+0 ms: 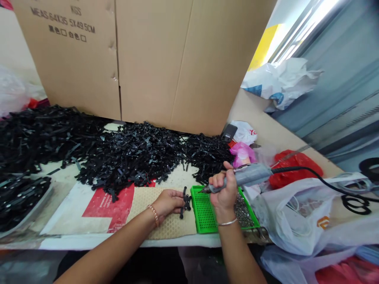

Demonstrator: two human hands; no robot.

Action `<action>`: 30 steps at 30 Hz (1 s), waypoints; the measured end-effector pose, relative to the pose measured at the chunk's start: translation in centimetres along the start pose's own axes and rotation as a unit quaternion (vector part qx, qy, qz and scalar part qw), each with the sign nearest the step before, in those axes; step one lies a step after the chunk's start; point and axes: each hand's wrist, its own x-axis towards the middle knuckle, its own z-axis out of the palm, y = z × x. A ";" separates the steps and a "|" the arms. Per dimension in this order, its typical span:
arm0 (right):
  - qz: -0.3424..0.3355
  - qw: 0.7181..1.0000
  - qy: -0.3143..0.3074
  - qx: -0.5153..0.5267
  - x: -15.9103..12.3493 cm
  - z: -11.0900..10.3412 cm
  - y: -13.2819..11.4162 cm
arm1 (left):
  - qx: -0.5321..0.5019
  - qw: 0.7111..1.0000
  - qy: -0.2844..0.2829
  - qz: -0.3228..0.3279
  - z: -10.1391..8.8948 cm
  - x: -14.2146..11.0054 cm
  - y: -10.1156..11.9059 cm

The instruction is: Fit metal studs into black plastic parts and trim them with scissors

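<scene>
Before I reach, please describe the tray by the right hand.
In front of the tall cardboard box, at the table's near edge, lies a honeycomb-patterned mat. Just right of it, the tray is bright green and perforated, unlike the whitish tray at far left.

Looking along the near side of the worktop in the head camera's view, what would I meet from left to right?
Pale tub → red-and-white sheet → left hand → green basket → white plastic bag.
</scene>
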 end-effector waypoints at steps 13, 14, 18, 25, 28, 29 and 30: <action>0.065 0.998 -0.012 0.008 -3.4 2.0 2.2 | 0.009 1.000 -0.003 0.021 -0.3 0.3 -0.6; 0.064 0.998 -0.013 0.006 -3.4 2.0 2.1 | 0.009 1.000 -0.003 0.021 -0.3 0.3 -0.6; 0.059 0.998 -0.013 -0.001 -3.5 2.3 2.0 | 0.007 1.000 -0.009 0.021 -0.4 0.4 -0.6; 0.055 0.998 -0.020 -0.011 -3.7 2.0 2.2 | 0.012 1.000 -0.006 0.020 -0.3 0.4 -0.5; 0.054 0.998 -0.023 -0.014 -3.8 1.8 2.3 | 0.015 1.000 -0.008 0.019 -0.2 0.2 -0.4; 0.054 0.998 -0.025 -0.017 -3.8 1.8 2.4 | 0.015 1.000 -0.009 0.020 -0.2 0.2 -0.4; 0.054 0.998 -0.025 -0.020 -3.8 1.8 2.4 | 0.015 1.000 -0.009 0.021 -0.2 0.1 -0.3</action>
